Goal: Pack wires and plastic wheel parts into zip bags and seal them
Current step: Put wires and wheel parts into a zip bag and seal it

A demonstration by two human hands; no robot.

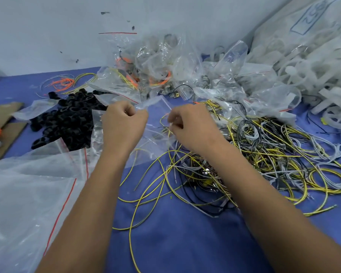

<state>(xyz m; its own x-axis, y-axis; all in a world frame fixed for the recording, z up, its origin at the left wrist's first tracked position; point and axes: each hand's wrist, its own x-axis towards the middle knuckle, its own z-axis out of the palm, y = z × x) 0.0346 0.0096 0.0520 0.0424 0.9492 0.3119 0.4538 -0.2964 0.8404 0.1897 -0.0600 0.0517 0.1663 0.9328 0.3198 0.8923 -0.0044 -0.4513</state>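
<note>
Both hands pinching one small zip bag (156,123) open above the tabletop's (185,233) middle.
Left hand (124,123) and right hand (187,125) grip its mouth — wires (264,154) alongside may snag, slipping the film.

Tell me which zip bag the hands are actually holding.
The small clear zip bag at centre, pinched at its top by the left hand and right hand. The other bags lie untouched around it.

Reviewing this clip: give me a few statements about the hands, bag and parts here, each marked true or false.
1. Both hands, left hand and right hand, hold one clear plastic zip bag. True.
2. The pile of black plastic wheel parts lies right of the hands. False: it lies to their left.
3. The tangle of yellow, grey and black wires lies on a blue table cover. True.
4. The right hand rests flat, open. False: its fingers pinch the bag.
</note>
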